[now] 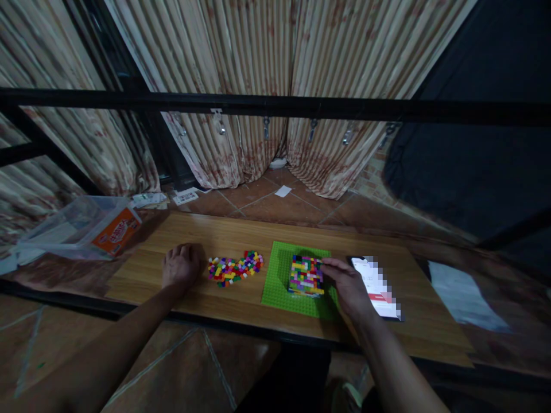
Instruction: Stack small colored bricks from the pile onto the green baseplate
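A block build of many small coloured toy bricks (306, 276) stands on a green studded baseplate (275, 295). My right hand (349, 284) reaches over the plate's right side, its fingers pressed together at the build's upper right edge. Whatever is between those fingertips is too small and dark to make out. To the left of the plate lies a loose pile of small coloured bricks (235, 268). My left hand (181, 267) rests on the table just left of that pile, fingers curled under, with nothing visible in it.
The wooden table (241, 229) carries a phone (376, 289) with a lit screen right of my right hand. A clear plastic bin (77, 226) with an orange label stands at the left. Paper (467, 298) lies at the right. A black bar (275, 106) with hanging clips crosses before the curtains.
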Tool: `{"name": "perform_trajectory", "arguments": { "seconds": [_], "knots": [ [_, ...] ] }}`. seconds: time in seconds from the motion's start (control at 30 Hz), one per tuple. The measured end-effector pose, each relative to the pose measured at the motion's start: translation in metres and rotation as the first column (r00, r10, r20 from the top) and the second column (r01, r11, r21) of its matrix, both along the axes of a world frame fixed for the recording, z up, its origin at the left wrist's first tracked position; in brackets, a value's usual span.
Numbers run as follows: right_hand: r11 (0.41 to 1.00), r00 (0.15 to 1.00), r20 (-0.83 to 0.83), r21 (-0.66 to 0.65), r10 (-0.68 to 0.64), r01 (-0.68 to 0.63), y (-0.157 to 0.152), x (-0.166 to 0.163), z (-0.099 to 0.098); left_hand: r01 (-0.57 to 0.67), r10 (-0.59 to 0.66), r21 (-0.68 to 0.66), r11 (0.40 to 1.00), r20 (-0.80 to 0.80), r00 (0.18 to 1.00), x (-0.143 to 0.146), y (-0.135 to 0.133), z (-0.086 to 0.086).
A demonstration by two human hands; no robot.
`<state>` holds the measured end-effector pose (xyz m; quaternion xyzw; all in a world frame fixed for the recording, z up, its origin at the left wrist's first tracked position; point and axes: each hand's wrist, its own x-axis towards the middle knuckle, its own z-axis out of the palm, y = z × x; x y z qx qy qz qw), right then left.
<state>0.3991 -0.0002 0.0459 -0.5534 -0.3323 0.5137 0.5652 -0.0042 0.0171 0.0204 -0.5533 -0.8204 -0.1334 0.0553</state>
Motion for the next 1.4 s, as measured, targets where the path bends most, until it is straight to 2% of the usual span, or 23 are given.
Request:
{"name": "perform_trajectory", "arguments": {
  "seconds": [0.13,0.2,0.27,0.3,0.37,0.47,0.53,0.67,0.87,0.97,1.17,1.27,1.4],
  "knots": [
    [0.982,0.956,0.242,0.123,-0.167,0.14,0.0,0.003,0.003,-0.002,0.002,0.0,1.0,-0.012,1.0,-0.001,0.0,-0.002],
    [0.966,0.894,0.395,0.223,-0.21,0.129,-0.004,-0.003,0.009,-0.001,0.001,-0.004,1.0,-0.015,1.0,-0.001,0.0,-0.003],
    [0.942,0.828,0.526,0.336,-0.193,0.007,-0.01,-0.016,0.017,0.008,-0.008,-0.001,1.0,-0.013,1.0,-0.002,-0.001,-0.003],
    [0.921,0.799,0.582,0.378,-0.151,-0.101,-0.013,-0.025,0.02,0.012,-0.012,0.004,1.0,-0.01,1.0,-0.002,-0.001,-0.004],
    [0.855,0.749,0.658,0.429,-0.076,-0.29,-0.02,-0.047,0.025,0.02,-0.02,0.015,1.0,-0.002,1.0,-0.003,-0.001,-0.005],
    [0.769,0.621,0.782,0.362,0.057,-0.526,-0.024,-0.083,0.021,0.018,-0.019,0.025,1.0,0.008,1.0,-0.003,-0.001,-0.006],
    [0.753,0.529,0.843,0.283,0.101,-0.595,-0.023,-0.103,0.013,0.013,-0.013,0.03,0.999,0.013,1.0,-0.003,-0.001,-0.006],
    [0.778,0.373,0.924,0.171,0.086,-0.604,-0.012,-0.128,-0.008,0.018,-0.019,0.041,0.999,0.026,0.999,-0.001,-0.002,-0.006],
    [0.807,0.249,0.967,0.106,0.052,-0.581,0.006,-0.139,-0.032,0.01,-0.012,0.058,0.998,0.045,0.999,-0.001,-0.003,-0.007],
    [0.806,0.23,0.971,0.085,0.065,-0.585,0.009,-0.14,-0.036,0.013,-0.016,0.062,0.998,0.045,0.999,-0.002,-0.003,-0.009],
    [0.788,0.263,0.96,0.092,0.092,-0.609,0.012,-0.137,-0.038,0.009,-0.011,0.053,0.999,0.037,0.999,-0.002,-0.004,-0.008],
    [0.796,0.329,0.942,0.149,0.065,-0.586,0.008,-0.137,-0.032,0.007,-0.008,0.041,0.999,0.032,0.999,-0.001,-0.003,-0.007],
    [0.795,0.447,0.891,0.219,0.072,-0.566,-0.005,-0.134,-0.012,0.013,-0.014,0.04,0.999,0.027,1.0,-0.002,-0.002,-0.007]
  ]
}}
